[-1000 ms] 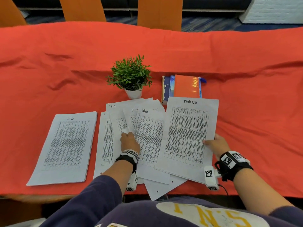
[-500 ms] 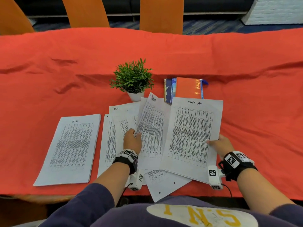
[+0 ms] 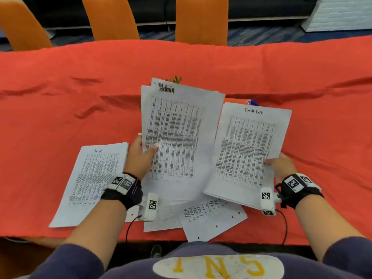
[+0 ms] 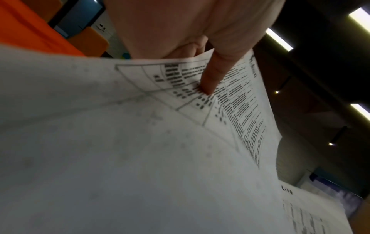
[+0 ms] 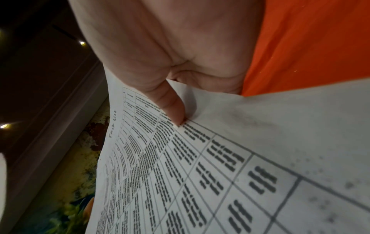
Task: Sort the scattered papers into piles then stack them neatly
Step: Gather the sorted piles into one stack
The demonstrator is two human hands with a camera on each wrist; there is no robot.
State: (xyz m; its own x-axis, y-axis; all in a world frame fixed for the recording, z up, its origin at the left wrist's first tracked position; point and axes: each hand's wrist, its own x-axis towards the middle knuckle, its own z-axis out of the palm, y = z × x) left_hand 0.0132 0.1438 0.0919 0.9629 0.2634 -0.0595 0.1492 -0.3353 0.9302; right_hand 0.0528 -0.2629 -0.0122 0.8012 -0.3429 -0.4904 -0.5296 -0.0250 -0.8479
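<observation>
My left hand (image 3: 141, 156) pinches a bunch of sheets headed "Admin" (image 3: 177, 137) at their left edge and holds them raised and tilted above the table; its thumb (image 4: 214, 76) presses the top sheet (image 4: 140, 142). At the right, my right hand (image 3: 281, 166) pinches the "Task list" stack (image 3: 247, 152) at its right edge, thumb (image 5: 170, 106) on the printed page (image 5: 200, 174). A neat "HR" pile (image 3: 92, 182) lies flat at the left. Loose sheets (image 3: 211, 220) lie askew under both held bunches at the table's near edge.
The red cloth (image 3: 60, 107) covers the whole table. A small potted plant (image 3: 175, 79) and a stack of books (image 3: 251, 102) are mostly hidden behind the raised papers. Three orange chair backs (image 3: 201, 19) stand across the table.
My left hand has lifted the Admin sheets off the scattered heap and tilted them up, covering the plant. The right hand has raised the Task list stack slightly.
</observation>
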